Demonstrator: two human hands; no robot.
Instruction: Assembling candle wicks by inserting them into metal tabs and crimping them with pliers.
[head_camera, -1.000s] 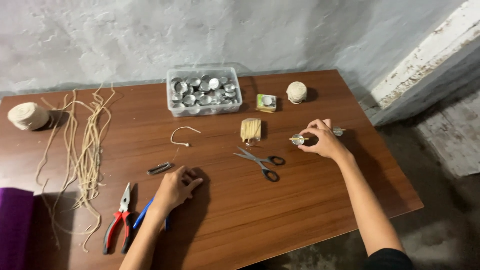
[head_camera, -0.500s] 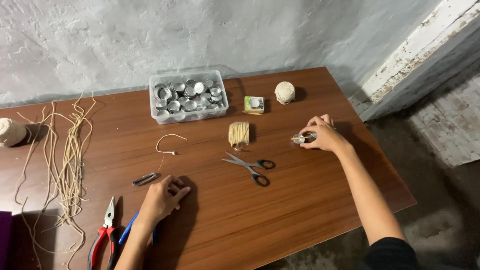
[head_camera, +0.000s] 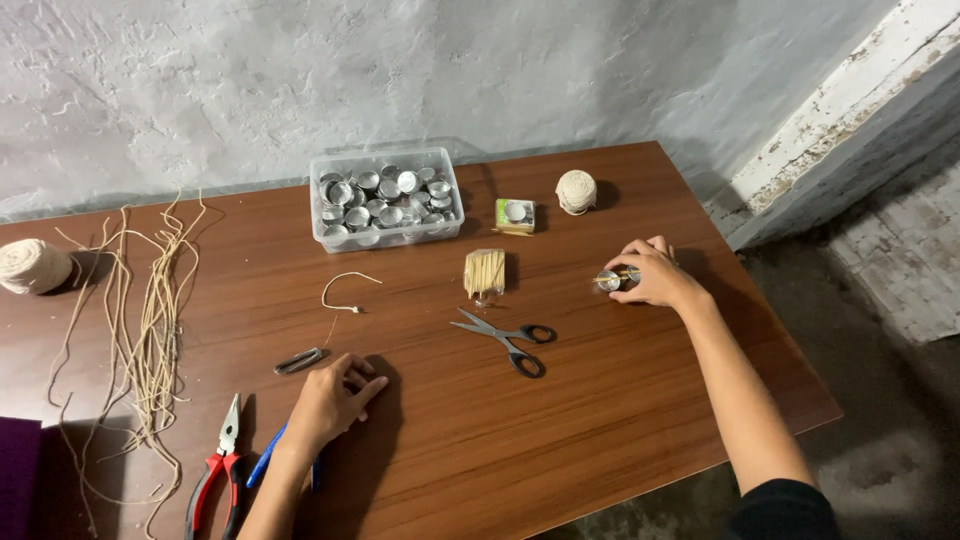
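My right hand (head_camera: 655, 276) rests on the brown table (head_camera: 560, 420) at the right, fingers closed around small metal tealight cups (head_camera: 607, 281) with a thin wooden stick across one. My left hand (head_camera: 333, 398) lies flat on the table near the front, fingers apart, holding nothing. A grey metal clip (head_camera: 300, 361) lies just left of its fingertips, and a blue pen (head_camera: 262, 456) sits under the wrist. Black-handled scissors (head_camera: 508, 338) lie between the two hands.
A clear plastic box of metal cups (head_camera: 385, 200) stands at the back, with a small green box (head_camera: 514, 215), a twine ball (head_camera: 576, 191) and a bundle of wooden sticks (head_camera: 484, 272) nearby. A short wick (head_camera: 346, 288), loose cords (head_camera: 150, 320), another twine ball (head_camera: 33, 266), red pliers (head_camera: 215, 470).
My right hand has drawn in closer over the cups. The view has shifted slightly; my left hand has stayed in place.
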